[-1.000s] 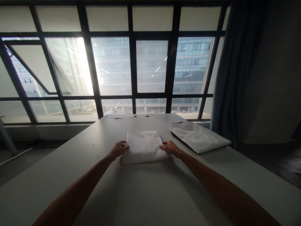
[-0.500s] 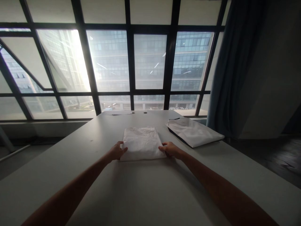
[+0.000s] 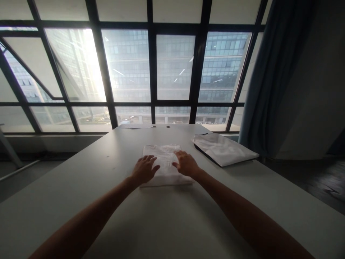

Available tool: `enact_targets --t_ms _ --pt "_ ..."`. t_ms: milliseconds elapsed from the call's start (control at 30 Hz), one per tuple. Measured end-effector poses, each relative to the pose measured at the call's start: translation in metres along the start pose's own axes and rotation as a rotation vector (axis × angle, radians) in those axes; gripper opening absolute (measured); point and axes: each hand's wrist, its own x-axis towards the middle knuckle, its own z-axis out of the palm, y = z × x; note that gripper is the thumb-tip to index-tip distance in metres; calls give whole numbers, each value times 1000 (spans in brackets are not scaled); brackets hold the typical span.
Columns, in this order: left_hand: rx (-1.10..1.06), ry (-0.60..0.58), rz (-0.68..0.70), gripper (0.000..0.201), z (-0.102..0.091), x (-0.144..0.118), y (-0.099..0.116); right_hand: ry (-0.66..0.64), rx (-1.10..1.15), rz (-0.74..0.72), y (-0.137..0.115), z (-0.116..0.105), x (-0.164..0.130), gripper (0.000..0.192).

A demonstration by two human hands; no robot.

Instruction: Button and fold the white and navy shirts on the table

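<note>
Strong daylight pours through the far window (image 3: 172, 68), and the scene is backlit. A blown-out glare sits in the panes at the left (image 3: 90, 64), washing the buildings outside into haze. The room itself is dim: the curtain (image 3: 272, 79) and the wall at the right are nearly black. The bench (image 3: 81, 187) catches a soft grey sheen, darker near the camera. Both forearms read as dark silhouettes, and shadow lies under them. The window bars bow outward toward the edges, a wide-angle distortion. Focus is fairly even, with slight softness throughout.

white folded cloth (image 3: 164, 154), flat on table
</note>
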Motion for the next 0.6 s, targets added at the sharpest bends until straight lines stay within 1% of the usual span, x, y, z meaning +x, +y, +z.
enact_targets --t_ms 33,67,100,167,233,300,367,433,500,533,567,600 --pt "-7 13 73 56 10 2 4 -23 -7 -113 -6 10 3 63" --pt "-19 -11 124 58 21 5 6 -79 -8 -184 -11 20 6 62" --pt "-32 -53 154 59 31 6 6 -140 -4 -212 -13 30 9 61" --pt "-58 -135 182 63 47 8 3 -236 7 -206 -12 44 11 64" --pt "-76 -179 185 66 53 6 0 -277 9 -165 -5 48 9 70" --pt "-85 -207 167 69 51 0 1 -300 -1 -113 3 44 2 76" --pt "-100 -245 150 71 45 -10 6 -316 -2 -77 9 34 -9 77" --pt "-136 -265 166 72 39 -21 10 -326 14 -105 12 23 -21 78" --pt "-208 -283 233 69 32 -26 8 -326 48 -154 14 13 -28 74" --pt "-252 -272 249 65 28 -24 3 -304 69 -149 16 9 -28 70" --pt "-286 -235 231 61 25 -19 -3 -256 85 -108 18 7 -24 66" --pt "-307 -176 167 57 21 -10 -11 -184 91 -27 22 5 -18 61"
